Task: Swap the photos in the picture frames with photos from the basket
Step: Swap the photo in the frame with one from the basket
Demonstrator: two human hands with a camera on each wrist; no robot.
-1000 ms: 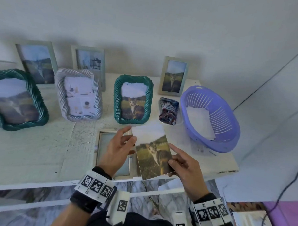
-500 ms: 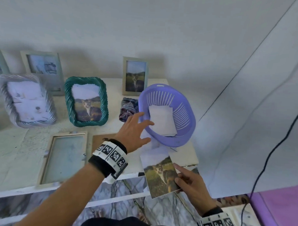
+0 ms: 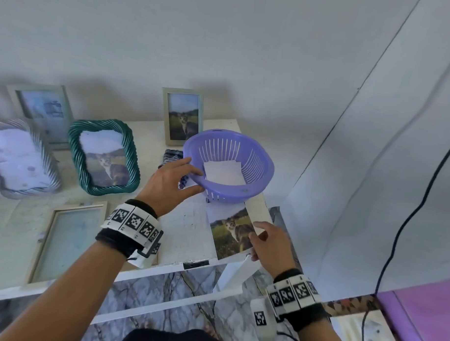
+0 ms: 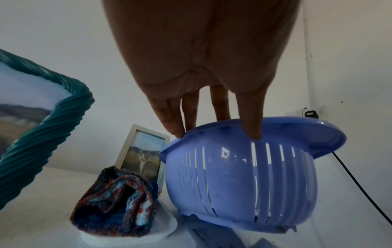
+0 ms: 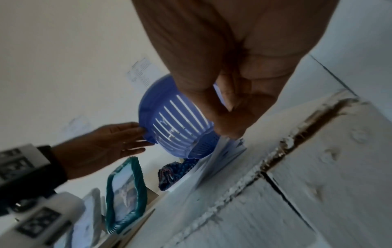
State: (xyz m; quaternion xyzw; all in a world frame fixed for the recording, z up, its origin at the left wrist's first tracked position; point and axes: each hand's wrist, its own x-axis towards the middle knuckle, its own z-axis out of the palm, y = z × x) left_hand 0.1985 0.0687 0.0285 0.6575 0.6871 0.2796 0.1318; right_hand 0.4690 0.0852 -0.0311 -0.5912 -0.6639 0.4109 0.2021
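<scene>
The white table carries the purple basket at two o'clock, tilted, its rim gripped by the left hand. White photos lie inside. At five o'clock, the cat photo is pinched by the right hand.

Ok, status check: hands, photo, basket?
Left hand grips the basket rim. Right hand pinches the cat photo, lying partly under the basket. White sheets inside the basket.
</scene>
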